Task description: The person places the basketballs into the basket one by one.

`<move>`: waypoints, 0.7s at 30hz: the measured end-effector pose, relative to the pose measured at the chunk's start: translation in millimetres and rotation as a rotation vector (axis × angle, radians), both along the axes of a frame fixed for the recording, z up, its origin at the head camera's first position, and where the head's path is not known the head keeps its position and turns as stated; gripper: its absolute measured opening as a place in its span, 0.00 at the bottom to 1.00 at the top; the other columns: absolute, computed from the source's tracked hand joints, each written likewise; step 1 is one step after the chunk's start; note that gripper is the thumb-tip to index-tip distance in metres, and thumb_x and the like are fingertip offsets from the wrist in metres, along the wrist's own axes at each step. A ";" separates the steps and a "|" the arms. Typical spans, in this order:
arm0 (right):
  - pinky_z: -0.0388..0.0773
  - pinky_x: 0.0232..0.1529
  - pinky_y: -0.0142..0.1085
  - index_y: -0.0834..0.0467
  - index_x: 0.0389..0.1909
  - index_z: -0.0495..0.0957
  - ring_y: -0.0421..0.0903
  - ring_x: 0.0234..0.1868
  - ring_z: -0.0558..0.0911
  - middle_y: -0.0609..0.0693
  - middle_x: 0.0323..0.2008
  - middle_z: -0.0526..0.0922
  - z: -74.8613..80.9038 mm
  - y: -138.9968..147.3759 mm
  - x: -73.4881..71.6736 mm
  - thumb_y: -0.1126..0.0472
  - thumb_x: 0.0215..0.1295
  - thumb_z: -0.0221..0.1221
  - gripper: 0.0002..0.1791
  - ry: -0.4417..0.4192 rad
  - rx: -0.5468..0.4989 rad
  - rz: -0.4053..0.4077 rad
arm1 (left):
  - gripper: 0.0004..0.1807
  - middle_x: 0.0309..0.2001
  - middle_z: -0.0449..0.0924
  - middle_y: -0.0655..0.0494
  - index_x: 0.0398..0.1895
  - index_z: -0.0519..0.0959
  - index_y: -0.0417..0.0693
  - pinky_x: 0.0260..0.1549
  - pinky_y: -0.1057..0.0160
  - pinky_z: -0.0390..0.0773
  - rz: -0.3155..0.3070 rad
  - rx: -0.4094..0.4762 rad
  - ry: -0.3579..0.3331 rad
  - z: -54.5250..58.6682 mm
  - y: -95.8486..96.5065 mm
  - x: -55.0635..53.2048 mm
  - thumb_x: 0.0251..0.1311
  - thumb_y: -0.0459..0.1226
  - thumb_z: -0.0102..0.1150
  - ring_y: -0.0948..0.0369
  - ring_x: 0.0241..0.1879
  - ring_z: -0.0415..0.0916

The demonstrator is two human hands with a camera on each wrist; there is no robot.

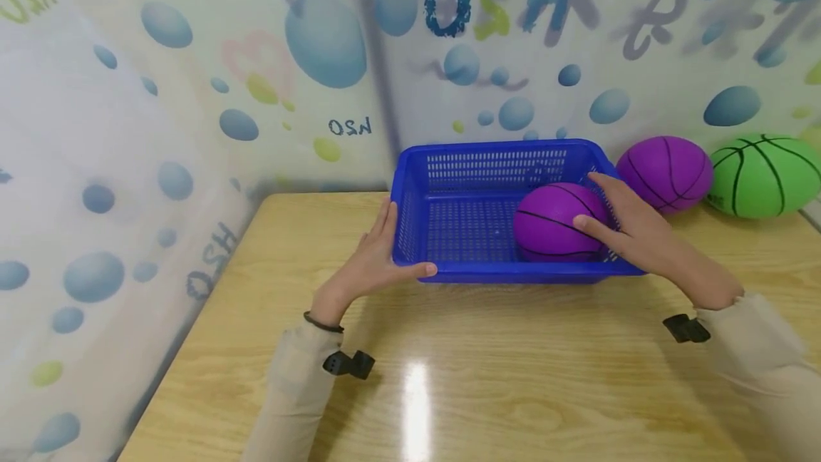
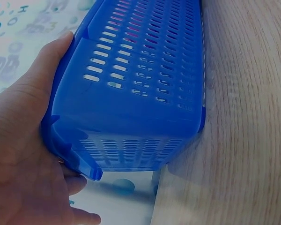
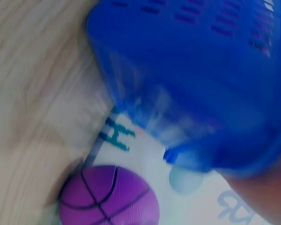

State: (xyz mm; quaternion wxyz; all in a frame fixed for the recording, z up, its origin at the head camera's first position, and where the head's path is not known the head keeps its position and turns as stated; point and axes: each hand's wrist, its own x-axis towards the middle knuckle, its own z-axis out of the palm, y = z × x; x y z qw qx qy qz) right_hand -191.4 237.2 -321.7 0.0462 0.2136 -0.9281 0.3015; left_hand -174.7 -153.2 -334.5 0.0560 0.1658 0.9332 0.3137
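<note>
A blue plastic basket with slotted walls stands on the table. In its right half lies a purple ball with black lines. My left hand presses on the basket's front left corner, straight fingers along the left wall and thumb on the front rim. My right hand reaches over the right rim, its thumb extended over the ball and its forefinger by the back right corner. The other right fingers are hidden. The left wrist view shows the left thumb along the rim. The right wrist view is blurred.
Outside the basket, to its right, a second purple ball and a green ball stand against the wall sheet. The wooden table extends in front of the basket; its left edge runs beside the wall.
</note>
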 end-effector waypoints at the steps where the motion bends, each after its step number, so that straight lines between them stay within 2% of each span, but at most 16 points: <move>1: 0.49 0.62 0.60 0.64 0.71 0.47 0.64 0.67 0.51 0.67 0.68 0.52 1.6 4.5 0.4 0.50 0.67 0.53 0.40 0.024 -0.025 -0.007 | 0.67 0.72 0.19 0.57 0.72 0.27 0.47 0.63 0.40 0.40 -0.001 0.002 0.001 -0.3 0.1 -0.2 0.44 0.65 0.61 0.54 0.70 0.29; 5: 0.47 0.62 0.60 0.66 0.69 0.51 0.68 0.65 0.54 0.71 0.65 0.56 9.2 27.2 -1.0 0.55 0.70 0.48 0.32 0.121 -0.098 -0.074 | 0.67 0.72 0.19 0.58 0.72 0.27 0.48 0.63 0.40 0.39 -0.003 0.015 0.001 -0.4 0.0 -0.2 0.44 0.64 0.62 0.55 0.70 0.29; 8: 0.47 0.60 0.63 0.67 0.69 0.52 0.72 0.63 0.55 0.73 0.64 0.56 12.4 47.0 -3.8 0.56 0.70 0.47 0.32 0.139 -0.112 -0.162 | 0.67 0.72 0.20 0.58 0.72 0.27 0.49 0.63 0.40 0.39 -0.003 0.017 0.001 0.0 0.2 -0.1 0.44 0.64 0.62 0.54 0.70 0.30; 11: 0.48 0.57 0.67 0.69 0.69 0.48 0.75 0.61 0.54 0.76 0.63 0.54 11.8 65.7 -11.0 0.54 0.69 0.48 0.35 0.118 -0.084 -0.241 | 0.67 0.72 0.20 0.58 0.72 0.27 0.48 0.63 0.40 0.40 0.001 0.017 0.004 0.5 0.5 0.0 0.44 0.64 0.62 0.55 0.70 0.30; 14: 0.56 0.50 0.67 0.73 0.66 0.52 0.75 0.54 0.61 0.78 0.57 0.60 7.3 80.6 -21.0 0.56 0.65 0.54 0.37 0.147 -0.049 -0.260 | 0.67 0.72 0.20 0.58 0.72 0.27 0.48 0.63 0.41 0.40 0.006 0.010 -0.001 0.4 0.5 0.1 0.44 0.64 0.62 0.55 0.70 0.30; 16: 0.58 0.48 0.67 0.75 0.65 0.51 0.75 0.53 0.62 0.79 0.55 0.60 4.2 87.7 -26.2 0.56 0.62 0.58 0.40 0.160 -0.014 -0.276 | 0.67 0.72 0.20 0.58 0.72 0.27 0.48 0.63 0.41 0.40 0.008 0.009 -0.003 0.4 0.4 -0.1 0.44 0.64 0.62 0.56 0.70 0.30; 18: 0.58 0.49 0.66 0.76 0.65 0.50 0.74 0.54 0.60 0.79 0.56 0.59 1.4 92.9 -30.4 0.56 0.58 0.61 0.44 0.165 0.014 -0.291 | 0.67 0.72 0.21 0.57 0.72 0.28 0.48 0.63 0.41 0.40 0.004 0.011 0.000 -0.1 0.1 -0.4 0.43 0.64 0.62 0.55 0.70 0.30; 21: 0.48 0.58 0.65 0.74 0.68 0.40 0.73 0.62 0.51 0.78 0.64 0.48 -0.4 97.2 -34.5 0.52 0.55 0.64 0.54 0.137 0.059 -0.323 | 0.67 0.72 0.21 0.57 0.73 0.28 0.48 0.63 0.41 0.41 -0.001 0.022 0.008 -0.6 -0.2 -0.8 0.43 0.63 0.63 0.55 0.71 0.30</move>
